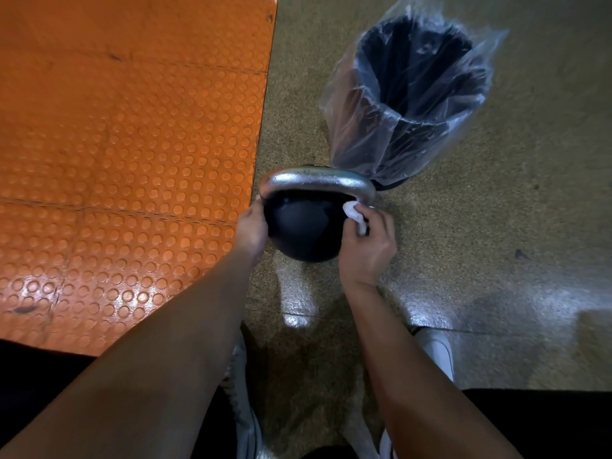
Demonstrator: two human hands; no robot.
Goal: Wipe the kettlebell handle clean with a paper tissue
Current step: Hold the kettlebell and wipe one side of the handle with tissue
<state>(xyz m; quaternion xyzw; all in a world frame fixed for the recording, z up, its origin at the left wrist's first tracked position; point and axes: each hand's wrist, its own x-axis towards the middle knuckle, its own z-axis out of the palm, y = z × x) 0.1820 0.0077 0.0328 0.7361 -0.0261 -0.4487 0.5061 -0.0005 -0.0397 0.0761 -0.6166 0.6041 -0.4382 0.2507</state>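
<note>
White tissue pinched in my right hand at the handle's right end; left hand cups the kettlebell, mat edge just left.

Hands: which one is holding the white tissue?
The right hand pinches the tissue against the handle. The left hand just steadies the kettlebell, holding no tissue.

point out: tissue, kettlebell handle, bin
paper tissue [356,215], head view, on the crumpled white wad in the right hand.
kettlebell handle [314,181], head view, top of the silver arch.
bin [420,77], head view, dark inner wall inside the clear liner.
</note>
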